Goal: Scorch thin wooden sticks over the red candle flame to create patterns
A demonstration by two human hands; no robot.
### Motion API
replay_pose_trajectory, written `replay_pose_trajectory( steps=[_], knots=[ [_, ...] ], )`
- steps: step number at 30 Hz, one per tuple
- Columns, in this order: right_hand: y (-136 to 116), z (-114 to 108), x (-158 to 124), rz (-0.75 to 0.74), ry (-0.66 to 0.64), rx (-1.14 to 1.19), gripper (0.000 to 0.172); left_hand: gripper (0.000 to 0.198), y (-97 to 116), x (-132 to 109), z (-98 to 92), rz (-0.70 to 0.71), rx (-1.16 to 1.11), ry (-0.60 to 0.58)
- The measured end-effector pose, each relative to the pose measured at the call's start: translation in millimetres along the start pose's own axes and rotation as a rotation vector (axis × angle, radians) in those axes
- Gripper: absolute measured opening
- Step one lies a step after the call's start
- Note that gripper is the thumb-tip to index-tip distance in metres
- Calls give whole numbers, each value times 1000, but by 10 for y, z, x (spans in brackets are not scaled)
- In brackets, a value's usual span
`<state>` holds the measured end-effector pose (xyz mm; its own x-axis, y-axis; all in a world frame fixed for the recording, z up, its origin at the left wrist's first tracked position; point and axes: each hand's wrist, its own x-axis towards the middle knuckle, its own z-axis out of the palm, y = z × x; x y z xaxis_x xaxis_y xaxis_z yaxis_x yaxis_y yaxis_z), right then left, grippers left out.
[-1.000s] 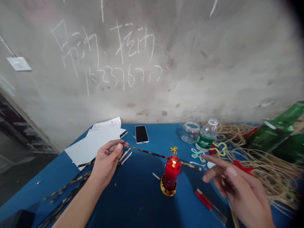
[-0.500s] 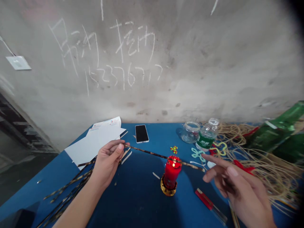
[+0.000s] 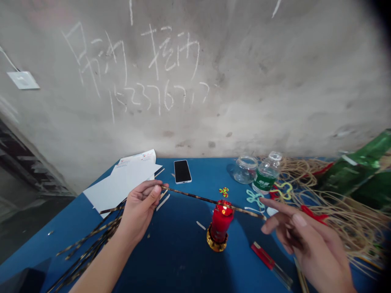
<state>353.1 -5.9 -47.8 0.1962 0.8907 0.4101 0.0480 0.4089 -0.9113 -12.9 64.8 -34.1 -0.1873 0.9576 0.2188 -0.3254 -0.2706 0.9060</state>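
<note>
The left hand pinches one end of a mottled brown cane strip between thumb and fingertips. The strip runs across the blue worktop and over the mouth of a lit red candle, which stands in a gold holder. The right hand is apart from the left, its fingers spread and just beside the strip's far end without visibly gripping it. Below that hand lies a red-handled tool with a clear section; its exact kind is hard to tell. More mottled strips lie at lower left. Farther back are white printed papers, their small print unreadable, and a black phone. A clear glass jar shows no visible contents, and a clear plastic bottle has an unreadable green label. Pale cane coils lie beside a green glass bottle. On the wall, chalk characters sit above digits beginning 1523.
</note>
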Motion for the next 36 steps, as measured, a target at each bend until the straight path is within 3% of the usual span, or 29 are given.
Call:
replay_pose_trajectory(
  steps=[14,36],
  knots=[
    [4,29,19,-10,-11,5,37,50,84,23,58,-9,-9,105],
    [-37,63,25,-13,20,-6,39,49,38,107,-35,5,-56,102]
  ],
)
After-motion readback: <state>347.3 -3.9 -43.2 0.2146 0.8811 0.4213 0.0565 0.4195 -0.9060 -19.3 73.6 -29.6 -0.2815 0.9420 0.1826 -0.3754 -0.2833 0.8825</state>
